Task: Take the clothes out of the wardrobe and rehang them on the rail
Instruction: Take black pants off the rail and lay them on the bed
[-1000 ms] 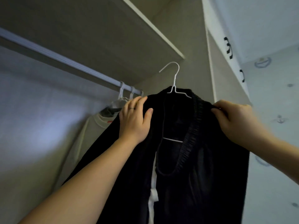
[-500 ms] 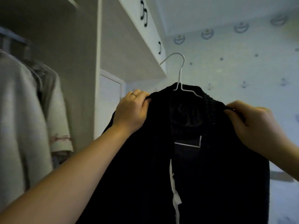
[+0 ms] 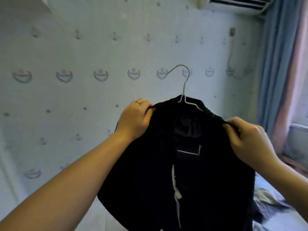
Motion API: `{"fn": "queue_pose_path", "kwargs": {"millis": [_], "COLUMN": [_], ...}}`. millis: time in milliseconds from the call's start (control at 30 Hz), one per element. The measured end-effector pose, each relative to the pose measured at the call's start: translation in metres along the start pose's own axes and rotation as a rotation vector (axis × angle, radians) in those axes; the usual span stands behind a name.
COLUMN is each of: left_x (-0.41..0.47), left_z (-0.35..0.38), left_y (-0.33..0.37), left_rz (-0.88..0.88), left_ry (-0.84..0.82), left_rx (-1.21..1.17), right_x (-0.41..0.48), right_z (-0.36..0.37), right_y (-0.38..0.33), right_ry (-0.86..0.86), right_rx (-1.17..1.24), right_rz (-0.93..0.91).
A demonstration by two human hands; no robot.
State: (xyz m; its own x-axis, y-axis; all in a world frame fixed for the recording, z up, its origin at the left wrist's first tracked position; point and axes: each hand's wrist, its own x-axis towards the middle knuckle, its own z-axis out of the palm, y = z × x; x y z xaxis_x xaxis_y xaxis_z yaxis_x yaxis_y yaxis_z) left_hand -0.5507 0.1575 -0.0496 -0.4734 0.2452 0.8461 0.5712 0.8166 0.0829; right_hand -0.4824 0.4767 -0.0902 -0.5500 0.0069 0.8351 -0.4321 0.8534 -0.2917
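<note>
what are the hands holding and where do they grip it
Both hold the black garment on its white hanger: left hand grips its left shoulder, right hand its right shoulder.

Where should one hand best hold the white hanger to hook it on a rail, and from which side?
Probably the straight neck of the white hanger, just under the hook, taken from the right: the hook's open end points left and must stay free. Both the left hand and right hand now grip the black garment at its shoulders.
</note>
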Motion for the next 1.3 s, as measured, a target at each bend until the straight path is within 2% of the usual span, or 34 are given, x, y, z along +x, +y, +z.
{"fn": "queue_pose_path", "kwargs": {"millis": [233, 500, 767, 1000, 1300], "left_x": [-0.021, -0.087, -0.143, -0.164, -0.179], "left_z": [0.186, 0.362, 0.470, 0.532, 0.609], "left_y": [0.039, 0.066, 0.088, 0.147, 0.240], "left_rz": [0.030, 0.053, 0.094, 0.159, 0.137], "left_ry": [-0.202, -0.591, -0.914, -1.044, -1.133], "left_rx": [-0.298, -0.543, -0.636, -0.665, -0.526], "right_x": [-0.077, -0.188, -0.266, -0.312, -0.349], "right_z": [0.001, 0.046, 0.080, 0.065, 0.031], "right_y": [0.104, 0.177, 0.205, 0.241, 0.351], "right_ry": [-0.047, -0.171, -0.222, -0.227, -0.331], "right_rx": [-0.220, -0.372, -0.404, -0.393, -0.309], "right_rz": [0.271, 0.742, 1.109, 1.306, 1.427]}}
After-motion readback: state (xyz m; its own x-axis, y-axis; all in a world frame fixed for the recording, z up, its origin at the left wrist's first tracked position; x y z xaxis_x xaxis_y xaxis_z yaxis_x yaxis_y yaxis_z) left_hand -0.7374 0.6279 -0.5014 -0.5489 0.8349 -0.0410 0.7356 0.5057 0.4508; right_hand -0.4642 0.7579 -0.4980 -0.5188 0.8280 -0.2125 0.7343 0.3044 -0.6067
